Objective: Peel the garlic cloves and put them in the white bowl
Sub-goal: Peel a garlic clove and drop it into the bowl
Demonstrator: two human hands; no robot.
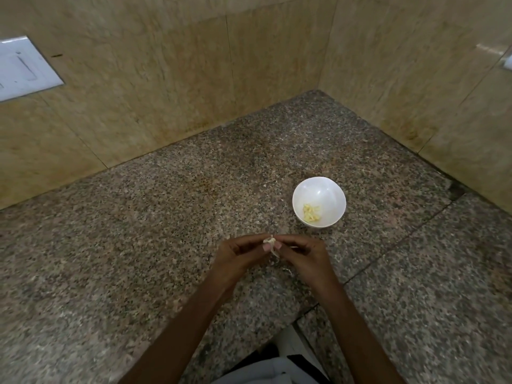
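Though closed off at the back and right by tan walls (166, 79) meeting in a corner, lies open as bare speckled desk (124, 245) to the left of the hands and beyond them up to that corner. Ends toward the body in a stepped front edge, under the forearms. Crossed on the right by a dark seam (401, 239), running aslant from the right wall toward the front edge.

Beyond the hands and a little to the right, near but apart from them: bowl (321, 189), white, upright on the desk, holding a small heap of pale yellow peeled cloves (311, 213) at its bottom. Separated from the fingertips by a strip of bare desk only. On the desk under the right hand: thin pale scraps (288, 270). High on the left wall, well away: white switch plate (25, 67). At the lower frame edge: white cloth (263, 372) on the person.

Reaching in from below, forearms converging over the desk. Left hand (238, 253) and right hand (304, 256) met fingertip to fingertip. Each grip clamped on the one clove (270, 241), thumb and fingers curled round it, left from the left side, right from the right. Held just short of the bowl, with a strip of papery skin (274, 252) hanging below.
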